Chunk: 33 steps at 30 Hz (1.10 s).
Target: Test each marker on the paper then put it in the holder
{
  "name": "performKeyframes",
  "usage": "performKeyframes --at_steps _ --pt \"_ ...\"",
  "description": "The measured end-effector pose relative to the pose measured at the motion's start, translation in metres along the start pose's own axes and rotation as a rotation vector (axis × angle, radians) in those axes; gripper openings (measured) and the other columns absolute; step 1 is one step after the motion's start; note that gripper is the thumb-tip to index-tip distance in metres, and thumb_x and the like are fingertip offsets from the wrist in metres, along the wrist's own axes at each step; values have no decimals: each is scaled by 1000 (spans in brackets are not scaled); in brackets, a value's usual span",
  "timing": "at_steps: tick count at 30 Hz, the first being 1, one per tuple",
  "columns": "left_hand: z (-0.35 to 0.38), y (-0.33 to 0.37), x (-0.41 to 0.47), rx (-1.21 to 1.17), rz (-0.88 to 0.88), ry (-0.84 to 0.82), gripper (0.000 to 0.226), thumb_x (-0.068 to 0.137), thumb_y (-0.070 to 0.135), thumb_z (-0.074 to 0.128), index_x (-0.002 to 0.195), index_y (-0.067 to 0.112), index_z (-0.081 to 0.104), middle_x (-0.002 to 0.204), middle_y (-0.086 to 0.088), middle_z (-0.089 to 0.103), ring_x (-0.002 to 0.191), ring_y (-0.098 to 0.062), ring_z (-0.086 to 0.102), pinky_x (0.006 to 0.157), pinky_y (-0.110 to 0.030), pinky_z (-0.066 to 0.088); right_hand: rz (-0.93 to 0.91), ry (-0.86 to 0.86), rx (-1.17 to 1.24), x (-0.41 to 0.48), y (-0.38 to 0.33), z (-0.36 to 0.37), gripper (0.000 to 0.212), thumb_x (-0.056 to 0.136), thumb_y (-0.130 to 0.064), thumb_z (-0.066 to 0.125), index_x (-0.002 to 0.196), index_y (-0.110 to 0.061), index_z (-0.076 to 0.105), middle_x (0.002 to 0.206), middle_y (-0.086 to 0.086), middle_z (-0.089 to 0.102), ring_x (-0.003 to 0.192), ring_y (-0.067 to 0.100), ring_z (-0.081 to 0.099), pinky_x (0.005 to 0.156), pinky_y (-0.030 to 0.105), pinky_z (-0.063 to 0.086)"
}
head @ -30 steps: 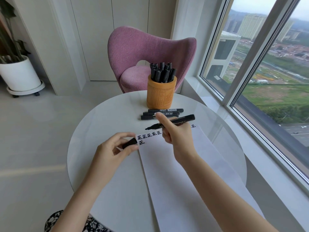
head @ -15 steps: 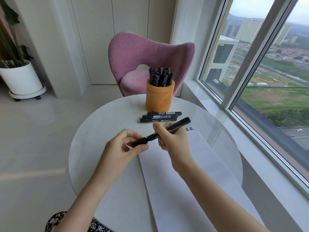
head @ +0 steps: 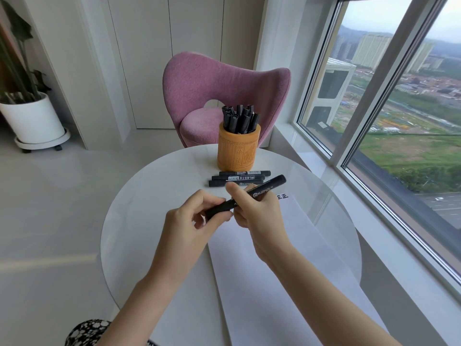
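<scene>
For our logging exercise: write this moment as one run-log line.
marker: held over paper, cap on | left hand: pinches cap end | right hand: grips barrel | three markers: on table, before holder

We see a round white tabletop [head: 149, 196] with a glossy surface, standing on a pale floor [head: 50, 221]. Behind it, at its far edge, a pink upholstered chair [head: 224, 78] with a wide curved back faces us. Beyond the chair are tall cream cupboard panels [head: 174, 46]. At the far left a white round planter [head: 32, 118] holds a dark leafy plant [head: 17, 58] and sits on a white wheeled stand [head: 42, 143]. Along the right runs a large window [head: 374, 121] with a pale frame above a white sill [head: 311, 171]. Through it we look down on tall buildings [head: 369, 51], a green field [head: 399, 156] and a road [head: 444, 203].
</scene>
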<state>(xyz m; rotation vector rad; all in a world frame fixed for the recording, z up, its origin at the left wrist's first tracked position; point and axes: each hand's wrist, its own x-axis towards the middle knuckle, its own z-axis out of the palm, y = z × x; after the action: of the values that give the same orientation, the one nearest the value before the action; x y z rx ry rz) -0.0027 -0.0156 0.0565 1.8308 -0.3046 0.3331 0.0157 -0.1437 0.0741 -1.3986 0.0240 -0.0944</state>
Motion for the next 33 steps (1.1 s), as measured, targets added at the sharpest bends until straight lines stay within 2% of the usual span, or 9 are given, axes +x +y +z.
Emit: performKeyframes --at_steps 7,11,13,16,18,22,25,30,33 --pt "0 2 17 150 41 101 7 83 24 66 84 29 61 70 0 69 65 -21 63 62 -29 49 222 -137 -348 8 -16 -14 59 86 -59 55 59 -7 61 44 1 43 41 13 38 42 17 31" --pt "-2 5 32 218 47 101 8 85 26 65 79 22 63 63 -9 64 62 -24 60 62 -33 46 -272 42 -604 14 -12 -28 29 86 -32 69 73 -8 62 47 -10 41 46 6 35 49 14 27" --pt "-2 9 37 224 58 53 9 87 25 63 80 20 64 61 -3 64 58 -12 58 55 -22 44 -480 18 -654 18 -11 -32 17 83 -21 74 82 -11 60 62 -9 42 56 6 35 56 14 31" --pt "-3 15 40 159 35 0 8 88 23 62 82 19 66 63 8 64 52 2 52 53 -6 35 -759 18 -938 28 -7 -41 23 80 -33 70 97 -18 66 97 -8 54 90 9 40 80 19 29" --pt "-3 16 40 138 27 -25 10 88 23 62 81 18 67 63 8 64 50 1 49 51 -6 33 -832 -13 -1081 33 -5 -46 27 81 -38 66 102 -22 69 103 -7 60 98 12 38 82 26 24" --pt "-1 16 48 156 27 -47 18 87 28 64 71 19 64 59 6 63 49 0 49 52 -6 33 -831 -72 -983 41 -1 -50 26 83 -38 65 98 -19 74 94 -2 56 90 13 37 79 24 32" --pt "2 12 63 92 -44 -84 21 83 40 64 73 22 66 61 5 66 52 0 49 57 -11 39 -672 -79 -827 53 -5 -48 13 81 -17 75 92 -11 73 89 -10 46 79 0 43 71 12 36" --pt "18 -14 84 164 -78 -65 5 85 24 67 86 20 69 74 3 68 60 1 55 62 -4 42 -599 191 -631 97 -28 -43 10 83 -12 72 81 -12 63 83 5 59 68 15 55 63 10 39" --pt "26 -33 90 338 -56 -57 10 84 10 65 90 16 70 84 2 65 67 -1 53 62 -5 39 -595 316 -522 125 -41 -40 14 87 -10 67 91 -13 54 76 -4 56 67 7 53 61 7 38"
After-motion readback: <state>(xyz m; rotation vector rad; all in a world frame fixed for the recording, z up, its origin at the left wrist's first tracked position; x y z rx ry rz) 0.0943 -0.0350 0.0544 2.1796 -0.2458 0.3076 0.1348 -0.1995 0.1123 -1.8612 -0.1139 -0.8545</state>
